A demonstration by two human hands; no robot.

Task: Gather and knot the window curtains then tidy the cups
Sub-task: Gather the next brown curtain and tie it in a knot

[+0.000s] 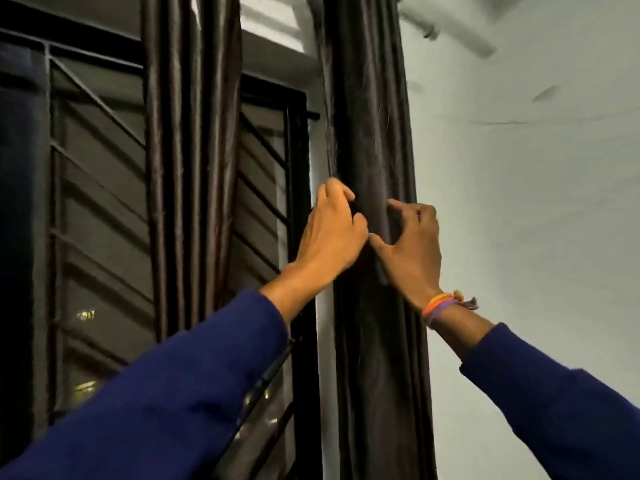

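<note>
Two hands on the right-hand curtain point(372, 133), hanging bunched by the wall w/ a second curtain point(190, 150) over the window grille point(97, 168). Left hand point(329, 233) curls round the bunch's left edge; right hand point(412, 247) cups the other side, thumb spread — grip depth probably partial, view's blurry. Step: gathering. Do it well — sweep every fold in, squeeze tight, then knot lower down. No cups in view.

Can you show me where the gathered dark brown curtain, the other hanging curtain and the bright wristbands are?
Gathered dark brown satin curtain point(370, 116): head view, upper folds.
Other hanging dark brown curtain point(188, 150): head view, middle pleats.
Orange and purple wristbands point(441, 304): head view, right wrist.
</note>
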